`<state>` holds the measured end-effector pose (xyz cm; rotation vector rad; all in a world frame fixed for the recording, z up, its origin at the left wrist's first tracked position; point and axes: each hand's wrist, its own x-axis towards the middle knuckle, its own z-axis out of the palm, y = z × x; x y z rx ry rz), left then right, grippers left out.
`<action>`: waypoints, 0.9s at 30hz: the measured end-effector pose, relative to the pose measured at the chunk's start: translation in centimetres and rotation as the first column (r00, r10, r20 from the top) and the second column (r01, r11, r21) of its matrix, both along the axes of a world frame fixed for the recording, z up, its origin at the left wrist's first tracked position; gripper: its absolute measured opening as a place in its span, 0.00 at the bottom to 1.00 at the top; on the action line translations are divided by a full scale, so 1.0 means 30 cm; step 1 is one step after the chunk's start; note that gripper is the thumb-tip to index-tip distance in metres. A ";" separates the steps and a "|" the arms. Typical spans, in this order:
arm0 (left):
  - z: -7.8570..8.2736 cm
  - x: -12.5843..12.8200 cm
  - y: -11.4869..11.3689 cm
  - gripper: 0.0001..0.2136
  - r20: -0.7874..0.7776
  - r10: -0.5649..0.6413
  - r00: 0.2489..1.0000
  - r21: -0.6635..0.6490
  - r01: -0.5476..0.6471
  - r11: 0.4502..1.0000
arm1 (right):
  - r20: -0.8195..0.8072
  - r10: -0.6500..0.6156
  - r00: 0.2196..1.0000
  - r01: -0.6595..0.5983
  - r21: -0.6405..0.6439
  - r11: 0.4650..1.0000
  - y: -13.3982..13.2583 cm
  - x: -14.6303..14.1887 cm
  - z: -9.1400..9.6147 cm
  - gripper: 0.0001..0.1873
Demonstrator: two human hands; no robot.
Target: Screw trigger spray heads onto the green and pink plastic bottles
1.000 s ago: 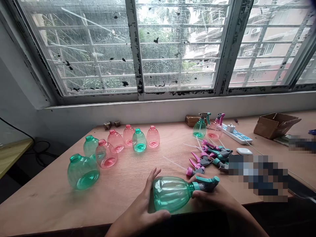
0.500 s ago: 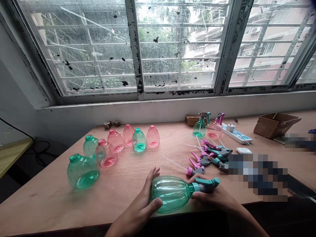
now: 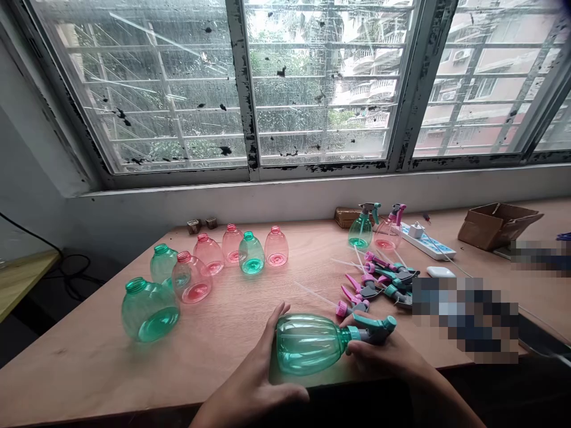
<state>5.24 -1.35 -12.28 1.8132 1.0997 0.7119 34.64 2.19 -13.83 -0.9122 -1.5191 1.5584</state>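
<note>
A translucent green spray bottle [image 3: 310, 345] lies on its side in the air above the table's front edge, its base to the left. My right hand [image 3: 383, 351] is closed around its neck, at the teal collar below the grey and teal trigger head [image 3: 375, 330]. Around the base my left hand [image 3: 263, 362] is spread, fingers at the far side and thumb below the bottle; whether its palm touches the base I cannot tell. Just beyond lies a pile of pink, teal and grey trigger heads [image 3: 379, 279] with thin tubes.
Several headless green and pink bottles [image 3: 151, 312] stand at the left. Two bottles with trigger heads [image 3: 361, 232] stand at the back, near a white power strip [image 3: 428, 242]. A cardboard box [image 3: 495, 229] and a blurred-out patch [image 3: 466, 321] are at the right.
My left thumb has come off the bottle's side and dropped below it, opening the hand. The bottle has risen slightly in my right hand.
</note>
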 end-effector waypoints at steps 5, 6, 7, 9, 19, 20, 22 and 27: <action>0.007 -0.006 -0.001 0.45 0.132 -0.039 0.990 -0.025 0.043 0.999 | 0.006 0.074 0.997 -0.074 -0.018 0.997 -0.002 0.004 -0.003 0.20; 0.009 -0.006 -0.001 0.43 0.133 -0.036 0.990 -0.027 0.040 0.999 | 0.009 0.075 0.997 -0.075 -0.017 0.997 0.000 0.005 -0.005 0.19; 0.011 -0.006 -0.001 0.43 0.125 -0.032 0.992 -0.028 0.036 0.999 | 0.012 0.074 0.997 -0.073 -0.012 0.997 0.002 0.005 -0.007 0.19; 0.013 -0.005 -0.002 0.43 0.100 -0.026 0.995 -0.026 0.029 0.999 | 0.015 0.061 0.998 -0.061 -0.001 0.998 0.007 0.005 -0.012 0.20; 0.000 0.006 -0.001 0.53 -0.016 0.011 1.000 0.023 -0.011 1.000 | 0.018 -0.029 0.999 0.029 -0.010 1.000 0.004 0.002 -0.016 0.23; -0.002 0.005 -0.001 0.55 -0.018 0.009 1.000 0.026 -0.009 1.000 | 0.026 -0.020 0.999 0.021 -0.007 1.000 0.003 0.003 -0.013 0.23; -0.001 0.003 -0.001 0.56 0.004 -0.001 1.000 0.020 0.001 1.000 | 0.032 0.004 0.999 -0.004 -0.002 1.000 0.003 0.004 -0.009 0.22; 0.019 -0.001 -0.007 0.44 0.111 -0.022 0.994 -0.014 0.024 1.000 | 0.035 0.042 0.998 -0.042 -0.003 0.999 0.008 0.006 -0.004 0.21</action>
